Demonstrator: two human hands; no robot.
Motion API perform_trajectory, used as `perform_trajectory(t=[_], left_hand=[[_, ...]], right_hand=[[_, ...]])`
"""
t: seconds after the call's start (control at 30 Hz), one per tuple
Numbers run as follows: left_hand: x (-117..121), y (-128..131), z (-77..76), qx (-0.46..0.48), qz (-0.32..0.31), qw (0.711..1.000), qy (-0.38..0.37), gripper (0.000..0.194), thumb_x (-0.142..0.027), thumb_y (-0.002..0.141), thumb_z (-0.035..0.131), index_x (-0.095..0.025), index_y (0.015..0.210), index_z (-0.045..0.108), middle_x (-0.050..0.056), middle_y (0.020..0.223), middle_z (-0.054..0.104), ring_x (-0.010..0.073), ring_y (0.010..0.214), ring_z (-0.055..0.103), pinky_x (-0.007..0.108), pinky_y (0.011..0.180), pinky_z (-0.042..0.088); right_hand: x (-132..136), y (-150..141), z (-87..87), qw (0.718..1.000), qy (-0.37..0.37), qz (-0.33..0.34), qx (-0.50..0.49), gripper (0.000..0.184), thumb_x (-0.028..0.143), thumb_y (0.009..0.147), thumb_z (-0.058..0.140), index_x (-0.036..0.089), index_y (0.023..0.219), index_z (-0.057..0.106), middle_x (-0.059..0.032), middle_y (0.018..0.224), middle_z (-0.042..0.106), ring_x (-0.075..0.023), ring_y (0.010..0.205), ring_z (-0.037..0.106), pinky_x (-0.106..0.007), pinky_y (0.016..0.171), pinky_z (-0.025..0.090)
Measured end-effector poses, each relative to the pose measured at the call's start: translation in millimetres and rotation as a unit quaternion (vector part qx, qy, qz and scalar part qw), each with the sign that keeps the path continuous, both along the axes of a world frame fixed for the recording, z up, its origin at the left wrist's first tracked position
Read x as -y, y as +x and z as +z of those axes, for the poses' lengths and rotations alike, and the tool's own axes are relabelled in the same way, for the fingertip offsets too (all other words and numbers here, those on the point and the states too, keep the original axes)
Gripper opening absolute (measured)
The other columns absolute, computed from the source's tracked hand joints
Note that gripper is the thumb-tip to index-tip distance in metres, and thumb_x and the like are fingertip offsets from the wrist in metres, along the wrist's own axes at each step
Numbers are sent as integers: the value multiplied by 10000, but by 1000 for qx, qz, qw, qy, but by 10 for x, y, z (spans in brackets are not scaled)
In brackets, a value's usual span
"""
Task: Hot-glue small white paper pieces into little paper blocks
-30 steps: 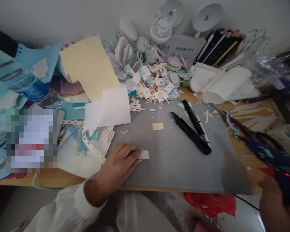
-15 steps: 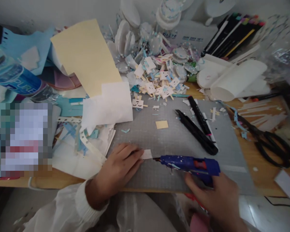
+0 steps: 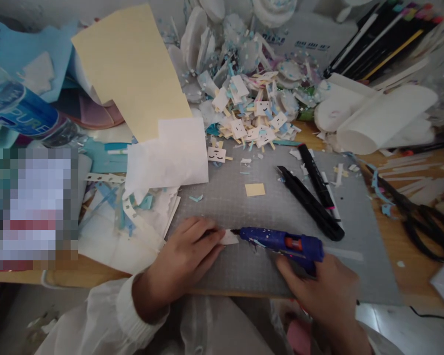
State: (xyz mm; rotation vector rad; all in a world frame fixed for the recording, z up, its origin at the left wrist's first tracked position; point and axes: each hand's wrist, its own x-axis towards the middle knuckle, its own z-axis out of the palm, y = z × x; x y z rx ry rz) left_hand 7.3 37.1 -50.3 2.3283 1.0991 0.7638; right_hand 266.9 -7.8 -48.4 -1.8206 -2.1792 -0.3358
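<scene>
My left hand (image 3: 187,259) rests on the grey cutting mat (image 3: 240,276), its fingers together and holding a small white paper piece (image 3: 230,240) by its left end. Wrapped round the handle of a blue hot glue gun (image 3: 268,238) is my right hand (image 3: 327,288). The gun points left, and its dark nozzle is at the white piece's upper edge; I cannot tell whether it touches. A small yellow paper rectangle (image 3: 255,190) lies flat on the mat beyond the gun. Any glue on the white piece is too small to make out.
A black utility knife (image 3: 313,204) and a black marker (image 3: 315,175) lie right of centre, with scissors (image 3: 425,224) farther right. Small paper figures (image 3: 253,125) are heaped at the back. Paper sheets (image 3: 133,74), scraps and a water bottle (image 3: 25,106) crowd the left.
The glue gun has moved left, so its nozzle now overlaps the white paper piece's upper edge in view. My left hand keeps its hold. The camera view has shifted slightly.
</scene>
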Motion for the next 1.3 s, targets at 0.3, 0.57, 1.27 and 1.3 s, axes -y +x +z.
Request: perform_trajectory(t=[0.3, 0.57, 1.27, 1.3], left_hand=[[4, 1, -3, 1, 2, 1000, 4, 175, -139, 908, 577, -139, 1077, 623, 81, 1013, 642, 193, 923, 580, 346, 830, 516], [-3, 2, 6, 4, 5, 1000, 1, 178, -129, 909, 568, -154, 1079, 616, 75, 1001, 648, 194, 904, 590, 358, 814, 522], [-24, 22, 30, 1, 5, 1000, 4, 162, -125, 900, 572, -138, 1044, 645, 80, 980, 655, 193, 883, 596, 349, 797, 523], [-23, 21, 29, 0, 6, 1000, 4, 165, -129, 903, 568, -144, 1049, 644, 78, 987, 656, 192, 891, 597, 348, 802, 523]], right_hand=[[-28, -15, 88, 999, -13, 23, -23, 294, 433, 901, 478, 174, 822, 591, -43, 612, 603, -189, 505, 577, -263, 455, 356], [-11, 15, 162, 997, -44, 35, -47, 227, 392, 893, 492, 194, 831, 582, -45, 681, 636, -184, 565, 609, -253, 476, 382], [-95, -47, 221, 997, -25, 59, -52, 208, 339, 928, 439, 189, 845, 557, -36, 694, 631, -184, 576, 610, -275, 467, 387], [-82, -27, 219, 996, -30, 62, -54, 208, 344, 925, 444, 190, 844, 559, -37, 696, 630, -186, 581, 613, -275, 473, 391]])
